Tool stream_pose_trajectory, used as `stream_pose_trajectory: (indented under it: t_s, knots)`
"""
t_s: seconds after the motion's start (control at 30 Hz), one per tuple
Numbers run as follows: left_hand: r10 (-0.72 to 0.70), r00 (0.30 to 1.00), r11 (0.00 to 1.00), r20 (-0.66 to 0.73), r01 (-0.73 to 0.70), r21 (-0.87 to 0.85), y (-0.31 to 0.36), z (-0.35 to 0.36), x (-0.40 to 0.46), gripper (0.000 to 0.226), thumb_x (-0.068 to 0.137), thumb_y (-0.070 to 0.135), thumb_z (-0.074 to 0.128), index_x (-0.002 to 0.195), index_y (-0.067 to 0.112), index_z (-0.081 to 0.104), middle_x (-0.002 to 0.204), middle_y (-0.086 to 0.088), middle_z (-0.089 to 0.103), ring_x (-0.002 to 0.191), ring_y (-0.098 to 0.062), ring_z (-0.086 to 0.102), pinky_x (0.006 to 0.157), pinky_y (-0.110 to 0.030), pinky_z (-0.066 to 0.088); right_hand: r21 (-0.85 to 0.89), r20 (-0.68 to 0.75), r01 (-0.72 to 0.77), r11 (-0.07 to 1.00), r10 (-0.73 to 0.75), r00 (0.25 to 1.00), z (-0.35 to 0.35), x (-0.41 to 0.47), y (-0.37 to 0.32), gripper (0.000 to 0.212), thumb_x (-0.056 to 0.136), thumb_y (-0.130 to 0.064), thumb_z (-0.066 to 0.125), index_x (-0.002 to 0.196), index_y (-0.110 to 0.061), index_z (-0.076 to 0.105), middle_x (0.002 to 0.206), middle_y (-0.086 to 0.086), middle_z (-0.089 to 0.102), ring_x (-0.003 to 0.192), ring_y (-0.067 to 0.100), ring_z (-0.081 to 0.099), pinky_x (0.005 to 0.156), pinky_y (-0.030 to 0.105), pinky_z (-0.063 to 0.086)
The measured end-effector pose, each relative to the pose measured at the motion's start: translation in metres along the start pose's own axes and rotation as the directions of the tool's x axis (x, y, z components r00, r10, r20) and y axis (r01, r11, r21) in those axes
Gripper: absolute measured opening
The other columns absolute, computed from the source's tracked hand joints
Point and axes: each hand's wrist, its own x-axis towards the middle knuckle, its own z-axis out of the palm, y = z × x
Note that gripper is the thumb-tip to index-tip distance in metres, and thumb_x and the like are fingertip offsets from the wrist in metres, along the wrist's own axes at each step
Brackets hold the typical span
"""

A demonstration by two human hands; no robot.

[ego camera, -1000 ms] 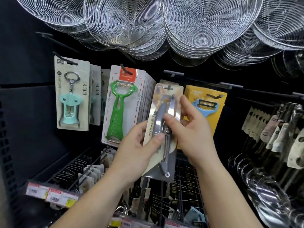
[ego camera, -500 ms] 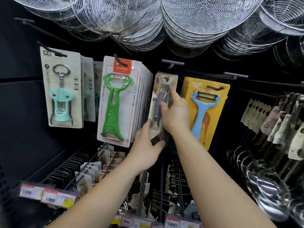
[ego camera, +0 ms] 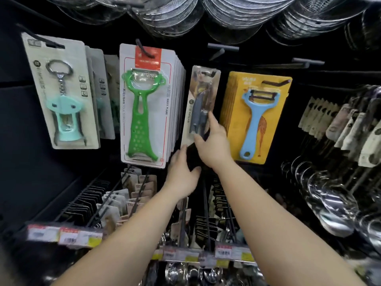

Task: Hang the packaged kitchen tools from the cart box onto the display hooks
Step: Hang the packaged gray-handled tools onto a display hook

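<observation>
A carded grey peeler package (ego camera: 198,104) hangs tilted between the green peeler cards and the yellow card, its top hole at a dark hook (ego camera: 208,74). My right hand (ego camera: 215,147) holds the card's lower right edge, with the index finger straight up along the blister and the thumb across the front. My left hand (ego camera: 181,176) is just below it and pinches the card's dark bottom end between fingers and thumb. The cart box is out of view.
A stack of green peeler cards (ego camera: 144,104) hangs close on the left, with corkscrew cards (ego camera: 61,93) further left. Yellow cards with a blue peeler (ego camera: 255,116) hang on the right. Wire strainers (ego camera: 237,15) hang overhead. Ladles (ego camera: 329,203) and lower hooks with price tags (ego camera: 68,236) sit below.
Both hands pushed the grey peeler package up and away onto the hook. The right hand slid down from its middle to its lower edge, and the left hand stayed at its bottom end.
</observation>
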Motion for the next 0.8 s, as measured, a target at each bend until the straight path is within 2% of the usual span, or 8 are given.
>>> stream_pose_trajectory:
  t_s: [0.1,0.17,0.3,0.5,0.63,0.7,0.8]
  knots:
    - [-0.061,0.994,0.997,0.088,0.056,0.062,-0.016,-0.001,-0.016,0.074,0.095,0.022,0.064,0.158,0.015,0.025,0.16,-0.014,0.033,0.148,-0.03,0.03,0.121,-0.037,0.025,-0.063,0.072,-0.071,0.996,0.076,0.995,0.012,-0.028,0.022,0.061,0.101,-0.023,0.053,0.155,-0.015,0.027,0.154,0.012,0.036,0.144,0.021,0.032,0.111,0.02,0.022]
    - [-0.092,0.984,0.988,0.153,0.071,0.135,-0.029,-0.001,-0.031,0.07,0.097,0.028,0.062,0.157,0.017,0.028,0.157,-0.015,0.036,0.146,-0.031,0.033,0.118,-0.037,0.027,-0.104,0.107,-0.147,0.984,0.158,0.982,0.02,-0.053,0.039,0.058,0.102,-0.026,0.052,0.154,-0.014,0.032,0.155,0.009,0.037,0.143,0.019,0.035,0.111,0.02,0.023]
    - [-0.103,0.955,0.936,0.28,-0.002,0.351,-0.043,0.008,-0.071,0.068,0.098,0.04,0.055,0.157,0.022,0.026,0.16,-0.008,0.03,0.149,-0.029,0.023,0.123,-0.04,0.02,-0.195,0.132,-0.217,0.956,0.245,0.96,0.016,-0.102,0.067,0.056,0.101,-0.025,0.052,0.153,-0.015,0.034,0.153,0.006,0.04,0.144,0.019,0.033,0.114,0.025,0.025]
    - [0.045,0.894,0.889,0.445,-0.239,0.39,-0.025,0.048,-0.129,0.064,0.099,0.044,0.05,0.156,0.028,0.025,0.165,-0.002,0.02,0.154,-0.024,0.01,0.126,-0.041,0.007,-0.363,-0.035,-0.346,0.865,0.358,0.933,-0.032,-0.178,0.103,0.06,0.094,-0.023,0.063,0.149,-0.015,0.041,0.15,0.016,0.043,0.143,0.027,0.033,0.117,0.03,0.023]
    - [0.105,0.849,0.851,0.518,-0.346,0.395,0.0,0.096,-0.149,0.065,0.098,0.048,0.05,0.155,0.026,0.028,0.165,-0.003,0.021,0.153,-0.026,0.014,0.123,-0.039,0.01,-0.441,-0.083,-0.42,0.793,0.43,0.899,-0.079,-0.251,0.116,0.061,0.094,-0.029,0.06,0.151,-0.019,0.039,0.152,0.018,0.04,0.143,0.03,0.032,0.114,0.028,0.022]
    - [0.143,0.82,0.844,0.554,-0.393,0.364,0.02,0.128,-0.161,0.065,0.098,0.048,0.051,0.155,0.025,0.03,0.165,-0.005,0.023,0.152,-0.027,0.017,0.122,-0.039,0.013,-0.456,-0.125,-0.442,0.773,0.436,0.891,-0.106,-0.293,0.123,0.061,0.091,-0.033,0.057,0.149,-0.018,0.043,0.149,0.017,0.043,0.14,0.034,0.037,0.113,0.034,0.028]
    - [0.197,0.763,0.832,0.616,-0.462,0.306,0.054,0.182,-0.188,0.065,0.097,0.046,0.053,0.154,0.024,0.03,0.163,-0.006,0.023,0.15,-0.028,0.019,0.123,-0.04,0.016,-0.46,-0.189,-0.546,0.7,0.523,0.831,-0.156,-0.353,0.137,0.062,0.096,-0.034,0.059,0.153,-0.025,0.035,0.157,0.006,0.032,0.147,0.023,0.025,0.119,0.033,0.021]
